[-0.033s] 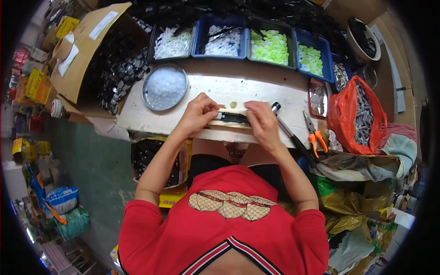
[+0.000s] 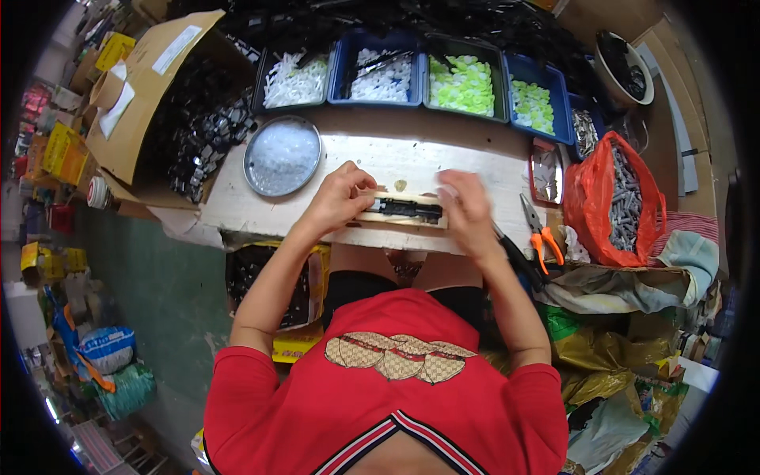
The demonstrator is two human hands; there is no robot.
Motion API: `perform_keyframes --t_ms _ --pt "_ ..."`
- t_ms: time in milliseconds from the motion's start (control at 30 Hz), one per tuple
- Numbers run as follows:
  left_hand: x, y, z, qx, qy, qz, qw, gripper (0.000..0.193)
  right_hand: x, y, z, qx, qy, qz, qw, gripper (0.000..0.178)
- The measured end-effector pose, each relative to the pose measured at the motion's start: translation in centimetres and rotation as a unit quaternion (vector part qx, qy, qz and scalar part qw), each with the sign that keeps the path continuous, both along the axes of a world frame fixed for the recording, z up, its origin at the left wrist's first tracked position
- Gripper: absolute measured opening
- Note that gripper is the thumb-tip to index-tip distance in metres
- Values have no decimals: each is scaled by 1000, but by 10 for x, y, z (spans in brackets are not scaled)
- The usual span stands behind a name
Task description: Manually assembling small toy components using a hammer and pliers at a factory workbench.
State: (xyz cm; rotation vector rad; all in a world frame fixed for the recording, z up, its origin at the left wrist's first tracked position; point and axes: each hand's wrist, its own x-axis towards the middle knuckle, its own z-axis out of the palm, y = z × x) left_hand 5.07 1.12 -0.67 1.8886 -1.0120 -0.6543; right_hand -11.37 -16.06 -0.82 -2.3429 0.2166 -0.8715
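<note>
Centrally, your right hand (image 2: 469,207) blurs, grip indeterminable; your left hand (image 2: 342,198) curls, grip narrowed onto a slender black part (image 2: 408,210).

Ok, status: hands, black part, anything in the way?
Left hand at the black part's left end. Right hand blurred near its right end, grip unclear. Part lying in cream holder. Black-handled tool beside right wrist.

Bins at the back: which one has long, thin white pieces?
The leftmost bin, by the cardboard box. Its white pieces look like sticks; the second bin has short white bits; the next two hold mostly green pieces.
</note>
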Motion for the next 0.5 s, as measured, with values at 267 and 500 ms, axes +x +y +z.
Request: perform_keyframes --t_ms 267,500 --pt "85 -130 35 153 -379 49 911 23 -46 -158 5 -181 383 -339 840 22" --pt "119 -157 8 239 -358 -25 902 23 -43 -163 0 -210 442 -296 820 16"
